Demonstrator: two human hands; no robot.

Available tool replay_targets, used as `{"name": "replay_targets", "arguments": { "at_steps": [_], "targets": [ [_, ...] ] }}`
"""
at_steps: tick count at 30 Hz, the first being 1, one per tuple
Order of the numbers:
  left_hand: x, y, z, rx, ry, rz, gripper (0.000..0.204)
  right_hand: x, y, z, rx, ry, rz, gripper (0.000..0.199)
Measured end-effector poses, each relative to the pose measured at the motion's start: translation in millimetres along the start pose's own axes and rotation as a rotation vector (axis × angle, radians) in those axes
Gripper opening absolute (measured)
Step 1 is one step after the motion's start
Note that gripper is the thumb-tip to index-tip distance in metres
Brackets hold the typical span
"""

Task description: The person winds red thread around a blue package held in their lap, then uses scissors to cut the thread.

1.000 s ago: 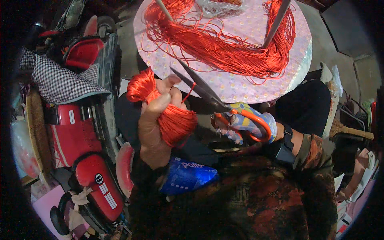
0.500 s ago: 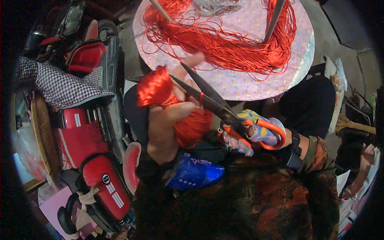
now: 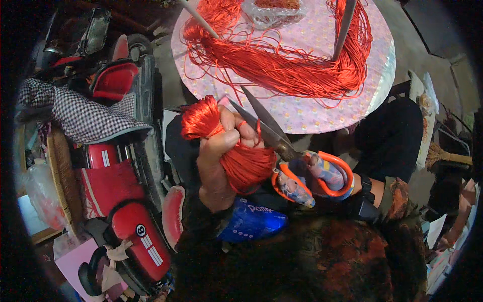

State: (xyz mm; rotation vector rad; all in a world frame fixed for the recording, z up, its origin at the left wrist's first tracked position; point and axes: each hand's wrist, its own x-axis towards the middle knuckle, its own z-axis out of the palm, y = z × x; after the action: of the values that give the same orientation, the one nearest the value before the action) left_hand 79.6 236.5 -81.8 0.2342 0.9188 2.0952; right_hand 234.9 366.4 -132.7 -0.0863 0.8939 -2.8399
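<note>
My left hand (image 3: 214,166) is closed round a bundle of red cord (image 3: 249,168); looped ends stick out above the thumb and the rest hangs below the fingers. A thin cord end stands up beside those fingers. My right hand (image 3: 327,173), its fingers covered in patterned material, grips scissors (image 3: 285,149) by their orange handles. The blades are spread and point up and left, just beside the left fingers; whether they touch the cord cannot be told. Beyond them, a large hank of red cord (image 3: 282,65) lies round two upright rods (image 3: 199,19) on a round table (image 3: 302,113).
A clear plastic bag (image 3: 274,17) sits at the table's far side. Below my left wrist is a blue printed object (image 3: 251,221). Along the left stand a red-and-black vehicle (image 3: 138,241) and a checked cloth (image 3: 90,110). A broom (image 3: 443,156) lies at right.
My left index finger, stretched out past the blades before, is now curled in against the bundle. The bundle and left hand sit slightly lower and farther right; the scissors remain spread.
</note>
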Motion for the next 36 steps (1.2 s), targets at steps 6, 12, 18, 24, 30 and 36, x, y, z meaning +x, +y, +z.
{"name": "replay_targets", "arguments": {
  "at_steps": [6, 12, 18, 24, 30, 36],
  "targets": [
    [2, -3, 0, -0.031, -0.045, -0.024, 0.017, -12, -12, -1, -0.072, 0.074, -0.001, 0.048],
    [1, -8, -12, -0.066, -0.141, -0.003, 0.015, -11, -9, 6, 0.017, 0.447, 0.037, 0.047],
    [-2, -13, 1, 0.054, -0.087, -0.057, 0.016, -83, -79, -47, -1.268, 0.873, -0.444, 0.03],
    [-6, -12, 9, 0.099, -0.021, -0.051, 0.016, -196, -175, -113, -1.943, 1.783, -0.511, 0.041],
    [-8, -17, -5, 0.125, 0.038, -0.074, 0.024, -318, -140, -188, -1.806, 1.874, 0.495, 0.046],
    [-15, -19, 10, 0.155, 0.146, -0.169, 0.024, -321, -125, -181, -1.862, 1.915, 0.688, 0.035]
  ]
}}
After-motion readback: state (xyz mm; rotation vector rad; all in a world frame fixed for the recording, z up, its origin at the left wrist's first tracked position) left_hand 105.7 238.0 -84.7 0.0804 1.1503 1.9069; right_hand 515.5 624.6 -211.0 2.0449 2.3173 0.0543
